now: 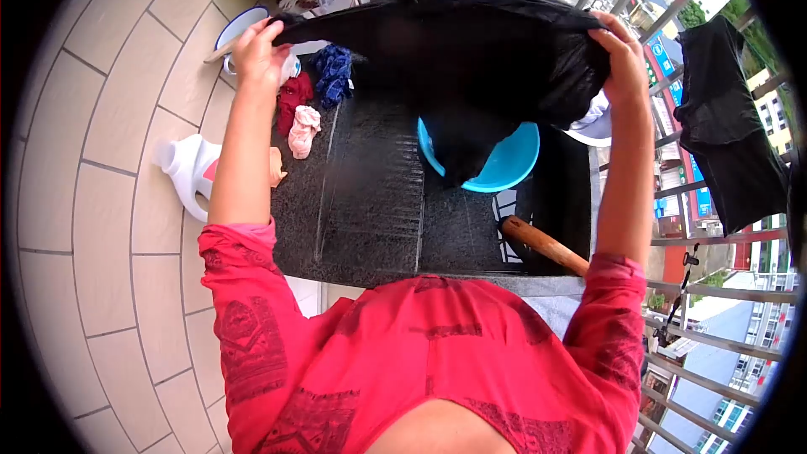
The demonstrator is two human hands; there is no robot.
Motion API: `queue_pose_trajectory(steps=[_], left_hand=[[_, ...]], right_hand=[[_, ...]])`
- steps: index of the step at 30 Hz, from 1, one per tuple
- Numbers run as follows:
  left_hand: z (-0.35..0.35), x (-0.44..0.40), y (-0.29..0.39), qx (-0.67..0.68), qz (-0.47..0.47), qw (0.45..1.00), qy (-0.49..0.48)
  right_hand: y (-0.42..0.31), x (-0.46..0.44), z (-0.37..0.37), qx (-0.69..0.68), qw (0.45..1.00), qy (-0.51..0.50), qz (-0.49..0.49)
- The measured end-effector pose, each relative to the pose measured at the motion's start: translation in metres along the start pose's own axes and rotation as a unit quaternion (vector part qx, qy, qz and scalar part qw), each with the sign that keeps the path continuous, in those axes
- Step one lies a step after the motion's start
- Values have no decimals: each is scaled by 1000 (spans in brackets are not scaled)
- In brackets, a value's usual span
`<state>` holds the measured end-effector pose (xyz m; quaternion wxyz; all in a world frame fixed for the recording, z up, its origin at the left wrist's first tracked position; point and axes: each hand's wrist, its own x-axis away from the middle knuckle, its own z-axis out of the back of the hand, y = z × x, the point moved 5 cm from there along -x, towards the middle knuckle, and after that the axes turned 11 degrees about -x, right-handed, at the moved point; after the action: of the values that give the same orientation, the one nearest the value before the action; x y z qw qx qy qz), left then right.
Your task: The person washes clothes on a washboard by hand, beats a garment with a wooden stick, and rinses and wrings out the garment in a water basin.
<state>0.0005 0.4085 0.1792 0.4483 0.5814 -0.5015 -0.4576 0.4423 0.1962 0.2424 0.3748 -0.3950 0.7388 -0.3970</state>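
A black garment [487, 50] is stretched wide between my two hands, above a dark stone washing slab. My left hand [259, 52] grips its left end. On the right, my right hand [624, 57] is closed around the other end. The cloth hangs down in the middle, and its lower part reaches into a blue basin [514, 164]. What kind of garment it is, I cannot make out. The basin's far side is hidden behind the cloth.
Left on the slab [370, 176] lie crumpled blue [334, 74], dark red [294, 99] and pink cloths [303, 131]. A white jug [190, 170] stands by the tiled wall. A wooden stick [546, 245] lies front right. Dark clothing [727, 126] hangs at the railing.
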Motion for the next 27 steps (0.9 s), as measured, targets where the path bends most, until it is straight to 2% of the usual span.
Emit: queue_pose_trajectory(steps=[2, 3, 5, 8, 10, 14, 15, 16, 18, 19, 20, 22, 23, 24, 25, 27], left_hand=[[7, -5, 11, -16, -7, 1000, 22], [1, 2, 25, -39, -19, 999, 3], [-13, 10, 47, -59, -59, 996, -18], [-18, 7, 61, -41, -70, 996, -43], [-17, 10, 65, -30, -74, 996, -35], [1, 34, 70, -18, -90, 995, 25], [9, 51, 69, -59, -103, 991, 56], [14, 62, 68, -100, -115, 985, 86], [46, 56, 18, -206, -169, 962, 65], [58, 54, -16, -399, -172, 900, 28], [66, 58, -50, -576, -168, 800, -12], [43, 86, -97, -564, -149, 804, -116], [11, 114, -87, -594, -211, 769, -105], [-23, 144, -69, -560, -247, 781, -128], [-44, 151, -85, -471, -263, 820, -194], [-92, 182, -70, -376, -297, 844, -241]], right_hand=[[-12, -14, 10, 73, 997, 18, 15], [-20, -14, 3, 132, 990, 26, 42], [-26, -22, -5, 121, 992, 9, 40], [-40, -26, -15, 97, 994, 4, 39], [-58, -25, -19, 64, 992, 38, 100], [-78, -19, -14, 97, 977, 71, 173], [-84, -5, -28, 301, 917, -27, 262], [-82, 2, -30, 303, 916, -25, 262], [-54, 9, -46, 121, 976, -155, 95], [-36, 11, -53, 185, 967, -170, 42], [-14, 17, -60, 247, 952, -182, -14], [25, 21, -83, 312, 915, -256, -22], [48, 22, -91, 303, 912, -273, -36], [71, 25, -99, 293, 909, -291, -52], [90, 31, -107, 282, 905, -307, -88], [121, 39, -120, 277, 890, -334, -137]])
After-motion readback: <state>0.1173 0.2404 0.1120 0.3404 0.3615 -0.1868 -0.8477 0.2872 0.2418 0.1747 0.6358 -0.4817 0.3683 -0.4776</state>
